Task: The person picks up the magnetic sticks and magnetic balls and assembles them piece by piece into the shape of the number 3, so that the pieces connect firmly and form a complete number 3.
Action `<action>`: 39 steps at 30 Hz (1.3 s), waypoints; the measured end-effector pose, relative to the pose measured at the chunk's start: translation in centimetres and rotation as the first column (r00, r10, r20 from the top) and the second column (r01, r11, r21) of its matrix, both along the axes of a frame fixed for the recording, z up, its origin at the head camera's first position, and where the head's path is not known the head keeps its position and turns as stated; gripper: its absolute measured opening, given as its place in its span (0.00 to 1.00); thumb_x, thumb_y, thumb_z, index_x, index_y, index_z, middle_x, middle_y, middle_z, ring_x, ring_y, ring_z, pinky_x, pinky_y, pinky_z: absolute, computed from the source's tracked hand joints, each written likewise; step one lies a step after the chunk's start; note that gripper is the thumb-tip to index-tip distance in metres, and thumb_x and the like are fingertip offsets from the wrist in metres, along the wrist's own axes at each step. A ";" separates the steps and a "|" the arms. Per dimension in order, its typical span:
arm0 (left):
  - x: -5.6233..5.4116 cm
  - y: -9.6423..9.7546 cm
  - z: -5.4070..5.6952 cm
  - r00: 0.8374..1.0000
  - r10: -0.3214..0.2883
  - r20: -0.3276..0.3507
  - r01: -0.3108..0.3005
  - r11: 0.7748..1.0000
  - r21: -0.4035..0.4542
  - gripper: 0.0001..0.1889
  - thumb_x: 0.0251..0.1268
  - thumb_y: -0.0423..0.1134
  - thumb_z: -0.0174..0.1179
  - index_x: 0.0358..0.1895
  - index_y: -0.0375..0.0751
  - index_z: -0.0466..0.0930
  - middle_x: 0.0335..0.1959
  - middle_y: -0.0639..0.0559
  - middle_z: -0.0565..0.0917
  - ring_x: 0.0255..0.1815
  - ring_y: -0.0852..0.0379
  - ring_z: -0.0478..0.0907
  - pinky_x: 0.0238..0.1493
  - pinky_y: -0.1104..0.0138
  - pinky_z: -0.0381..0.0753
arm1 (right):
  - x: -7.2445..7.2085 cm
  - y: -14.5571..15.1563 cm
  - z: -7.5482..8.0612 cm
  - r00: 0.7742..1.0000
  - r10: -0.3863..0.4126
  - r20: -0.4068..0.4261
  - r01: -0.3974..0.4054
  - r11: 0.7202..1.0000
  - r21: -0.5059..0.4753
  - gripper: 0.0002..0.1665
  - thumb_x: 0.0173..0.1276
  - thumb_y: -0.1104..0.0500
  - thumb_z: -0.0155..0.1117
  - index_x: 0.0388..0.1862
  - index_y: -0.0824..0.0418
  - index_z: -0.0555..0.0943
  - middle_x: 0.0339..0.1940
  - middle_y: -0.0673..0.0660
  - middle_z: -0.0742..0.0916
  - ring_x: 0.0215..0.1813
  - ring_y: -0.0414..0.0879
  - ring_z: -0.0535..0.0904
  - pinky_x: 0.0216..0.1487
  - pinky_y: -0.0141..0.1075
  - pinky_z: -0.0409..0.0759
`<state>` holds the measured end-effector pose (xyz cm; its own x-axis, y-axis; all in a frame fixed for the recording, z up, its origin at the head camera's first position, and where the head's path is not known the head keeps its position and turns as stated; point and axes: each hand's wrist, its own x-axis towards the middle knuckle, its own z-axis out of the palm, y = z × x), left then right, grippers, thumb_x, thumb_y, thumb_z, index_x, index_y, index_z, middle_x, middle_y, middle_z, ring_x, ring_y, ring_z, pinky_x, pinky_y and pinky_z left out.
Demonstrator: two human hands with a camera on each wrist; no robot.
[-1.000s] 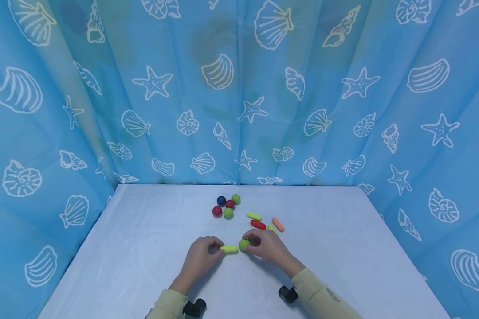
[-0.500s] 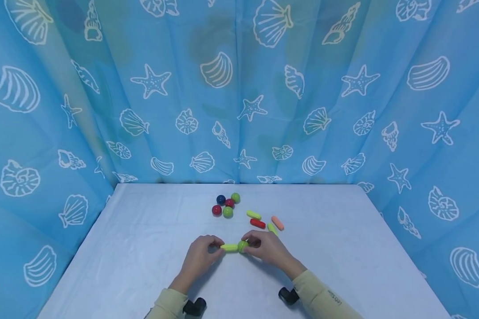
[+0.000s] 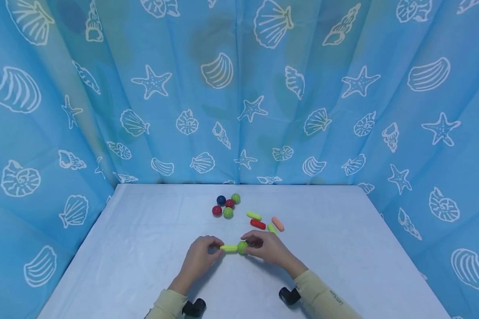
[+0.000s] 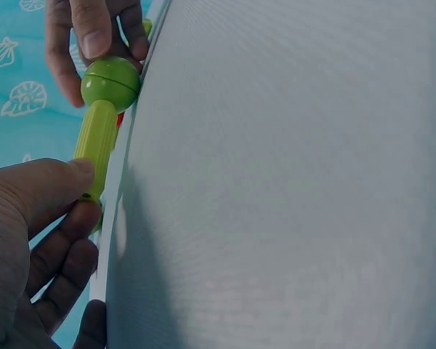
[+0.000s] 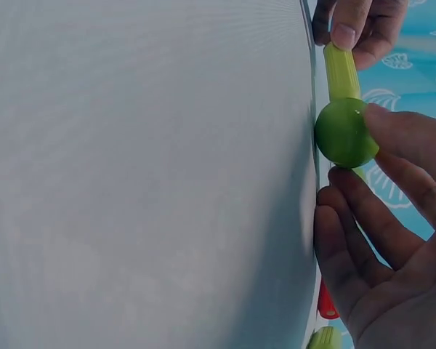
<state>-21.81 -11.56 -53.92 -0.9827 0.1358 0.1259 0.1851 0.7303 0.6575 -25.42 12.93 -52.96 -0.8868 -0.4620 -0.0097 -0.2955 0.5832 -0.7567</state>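
My left hand (image 3: pixel 199 257) pinches a ribbed yellow-green rod (image 3: pixel 229 248) by its outer end, between thumb and fingers. A green ball (image 3: pixel 242 247) with a groove round it sits against the rod's other end, in line with it. From the right, my right hand (image 3: pixel 268 248) has its thumb and fingertips at the ball. Seen in the left wrist view, the rod (image 4: pixel 96 138) meets the ball (image 4: pixel 110 83) with no gap. In the right wrist view the thumb touches the ball (image 5: pixel 345 132), and the other fingers are bent beneath it.
Beyond the hands lie several balls, among them a dark blue ball (image 3: pixel 221 200) and a red ball (image 3: pixel 217 211). Right of these are a red rod (image 3: pixel 257 224), an orange rod (image 3: pixel 277 223) and two yellow-green ones. A blue shell-patterned curtain (image 3: pixel 239 133) stands behind the white table (image 3: pixel 143 230).
The right hand has brought the green ball left against the rod's end, closing the small gap of a second ago. The left hand and the other pieces have stayed in place.
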 end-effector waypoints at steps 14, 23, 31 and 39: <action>-0.3 -0.2 -0.3 1.000 -0.007 0.005 0.007 1.000 0.023 0.14 0.62 0.42 0.71 0.50 0.47 0.84 0.37 0.60 0.82 0.42 0.59 0.76 0.49 0.57 0.79 | 0.0 -0.3 -0.2 1.000 -0.019 -0.007 0.019 1.000 0.020 0.15 0.65 0.55 0.76 0.50 0.47 0.86 0.42 0.42 0.87 0.44 0.39 0.81 0.50 0.37 0.83; -0.8 -0.4 0.1 0.996 0.086 -0.004 -0.086 0.996 0.029 0.11 0.68 0.43 0.67 0.50 0.47 0.84 0.37 0.58 0.81 0.41 0.59 0.77 0.48 0.60 0.80 | -0.2 -0.2 -0.5 1.000 -0.021 -0.006 0.021 0.999 0.028 0.15 0.65 0.55 0.75 0.50 0.46 0.86 0.43 0.42 0.86 0.45 0.39 0.81 0.50 0.36 0.83; -2.7 -1.2 0.6 0.992 0.128 -0.019 -0.128 0.991 -0.031 0.12 0.68 0.43 0.67 0.50 0.45 0.84 0.38 0.54 0.82 0.41 0.56 0.78 0.48 0.58 0.82 | -0.2 -0.4 -0.6 1.000 -0.019 0.003 0.019 1.000 0.023 0.15 0.65 0.55 0.75 0.51 0.47 0.86 0.43 0.42 0.86 0.45 0.40 0.81 0.50 0.36 0.82; -4.5 -1.5 0.7 0.993 0.113 -0.017 -0.114 0.990 -0.088 0.14 0.66 0.44 0.69 0.52 0.46 0.83 0.40 0.54 0.83 0.43 0.55 0.79 0.50 0.58 0.82 | -0.3 -0.4 -0.6 1.000 -0.018 0.006 0.018 1.000 0.026 0.15 0.65 0.55 0.75 0.51 0.46 0.85 0.43 0.42 0.85 0.45 0.40 0.80 0.50 0.36 0.82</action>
